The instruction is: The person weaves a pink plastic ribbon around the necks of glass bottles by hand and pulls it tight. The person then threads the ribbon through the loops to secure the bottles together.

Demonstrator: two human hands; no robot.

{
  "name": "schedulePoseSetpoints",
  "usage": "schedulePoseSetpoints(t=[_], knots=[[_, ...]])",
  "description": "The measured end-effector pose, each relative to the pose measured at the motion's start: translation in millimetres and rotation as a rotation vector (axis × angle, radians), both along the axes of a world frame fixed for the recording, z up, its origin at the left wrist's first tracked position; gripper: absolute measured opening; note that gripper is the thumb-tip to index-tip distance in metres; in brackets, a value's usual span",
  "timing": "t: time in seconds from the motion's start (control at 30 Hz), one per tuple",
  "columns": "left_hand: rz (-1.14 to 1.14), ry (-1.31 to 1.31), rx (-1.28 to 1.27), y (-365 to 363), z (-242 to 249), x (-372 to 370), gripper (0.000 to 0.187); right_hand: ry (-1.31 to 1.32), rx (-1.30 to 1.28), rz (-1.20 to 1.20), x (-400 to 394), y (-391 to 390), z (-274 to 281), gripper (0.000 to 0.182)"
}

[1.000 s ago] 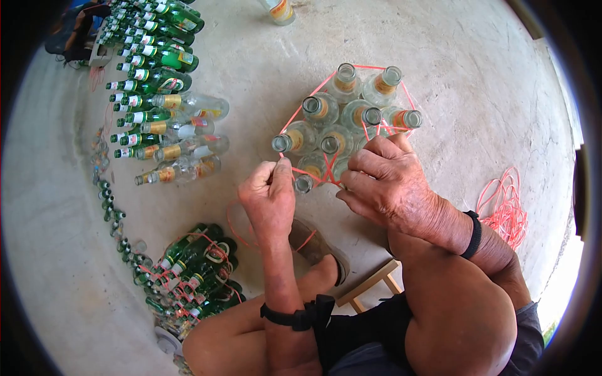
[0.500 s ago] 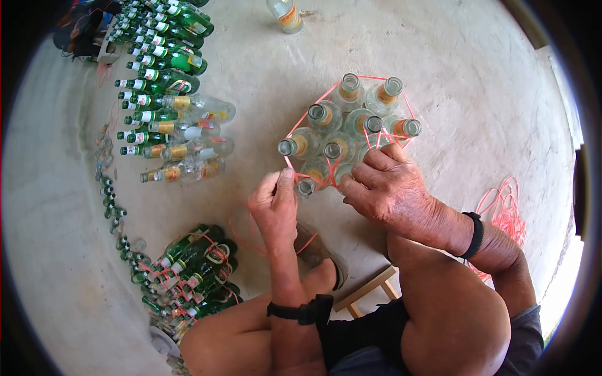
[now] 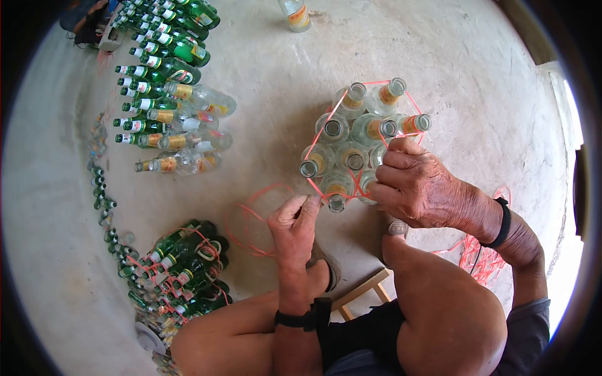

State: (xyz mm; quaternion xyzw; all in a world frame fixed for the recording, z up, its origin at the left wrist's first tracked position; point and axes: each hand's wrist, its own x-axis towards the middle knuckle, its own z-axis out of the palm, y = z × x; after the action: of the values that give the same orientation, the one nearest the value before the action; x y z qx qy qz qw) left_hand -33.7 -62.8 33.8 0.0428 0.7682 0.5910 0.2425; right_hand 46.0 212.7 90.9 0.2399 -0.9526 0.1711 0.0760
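Observation:
Several clear glass bottles (image 3: 353,156) with yellow-orange labels stand in a tight cluster on the floor, necks up. Pink plastic twine (image 3: 323,131) loops around their necks, with strands crossing at the near side. My left hand (image 3: 293,229) pinches the twine at the cluster's near left, thumb against the fingers. My right hand (image 3: 417,182) is closed on twine at the near right, against the bottles; it hides some of them. A loose length of twine (image 3: 241,232) curls on the floor beside my left hand.
Green and clear bottles (image 3: 182,69) lie in a stack at the left. Green bottles bound with twine (image 3: 194,257) lie at lower left. A twine heap (image 3: 481,260) is at right, a wooden stool (image 3: 364,291) by my legs, a single bottle (image 3: 295,15) far off.
The bottle cluster has shifted right and toward me in view, its necks leaning slightly differently. Both hands have moved right and nearer along with it, still gripping the twine. The view has turned slightly.

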Motion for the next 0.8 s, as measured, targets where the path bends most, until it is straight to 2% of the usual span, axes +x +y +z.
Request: schedulePoseSetpoints(t=[0.23,0.4,0.5,0.6,0.8], knots=[[-0.098,-0.039,0.078,14.2,11.8,27.8,0.016,-0.046,0.053,0.086,0.9,26.5,22.6,0.018],[-0.036,-0.045,0.048,10.9,3.0,24.1,0.016,-0.029,0.026,0.073,-6.6,22.4,20.1,0.019],[-0.110,0.096,0.013,14.6,9.1,14.8,0.016,0.025,0.021,0.043,-7.1,21.1,17.7,0.018],[-0.056,0.081,0.088,15.7,0.9,20.1,0.016,0.034,0.025,0.062,-8.8,21.7,17.8,0.019],[-0.072,0.107,0.062,17.1,-4.4,20.1,0.017,-0.022,0.080,0.146,-16.7,30.2,26.3,0.022]])
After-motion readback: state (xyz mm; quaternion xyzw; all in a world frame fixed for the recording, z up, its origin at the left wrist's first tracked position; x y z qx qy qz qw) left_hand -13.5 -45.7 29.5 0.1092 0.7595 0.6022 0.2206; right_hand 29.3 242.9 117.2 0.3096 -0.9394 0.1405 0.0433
